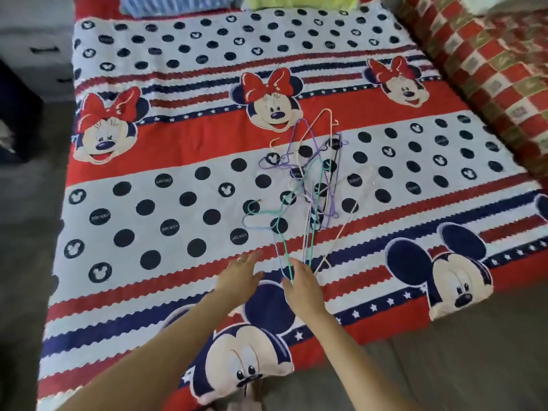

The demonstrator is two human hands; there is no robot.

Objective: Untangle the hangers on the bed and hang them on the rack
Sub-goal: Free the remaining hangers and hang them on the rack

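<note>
Nearest, both forearms reach over the cartoon-print bed (124,221). The left hand (240,275), fingers straight, holds nothing. The right hand (302,284) meets the near ends of the tangled thin wire hangers, green, purple, pink and white (308,185); its grip cannot be told. Step in hand: first pickup. Next calls for lifting one hanger free. No rack visible.

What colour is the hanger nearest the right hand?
Green hanger, seen in the head view, by the right hand.
</note>
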